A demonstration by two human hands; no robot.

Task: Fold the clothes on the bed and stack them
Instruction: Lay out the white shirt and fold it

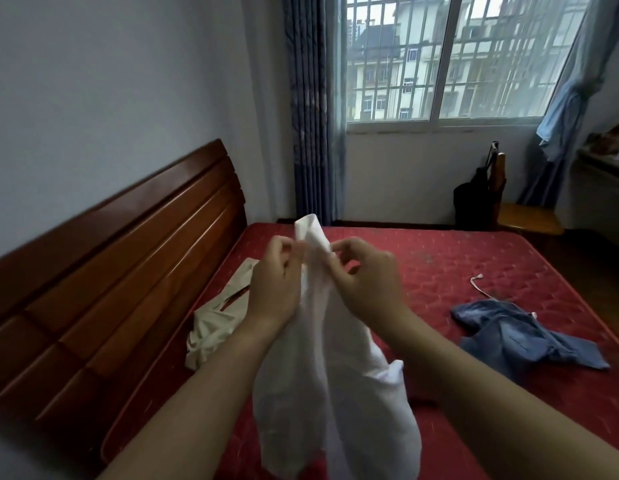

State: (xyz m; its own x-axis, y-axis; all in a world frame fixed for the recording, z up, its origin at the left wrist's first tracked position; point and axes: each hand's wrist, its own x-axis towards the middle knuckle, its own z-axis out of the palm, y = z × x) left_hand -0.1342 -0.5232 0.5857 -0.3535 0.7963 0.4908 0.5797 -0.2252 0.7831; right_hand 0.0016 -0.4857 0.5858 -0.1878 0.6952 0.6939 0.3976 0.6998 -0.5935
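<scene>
The bed fills the lower half of the frame, a red quilted mattress with a dark wooden headboard running along its left side. A beige garment lies crumpled at centre left, just beside the headboard. At right a blue denim garment lies spread and rumpled, well apart from the beige one. A thin white cord trails just above it. A white garment hangs over the near middle — whether its lower end touches the mattress cannot be told.
</scene>
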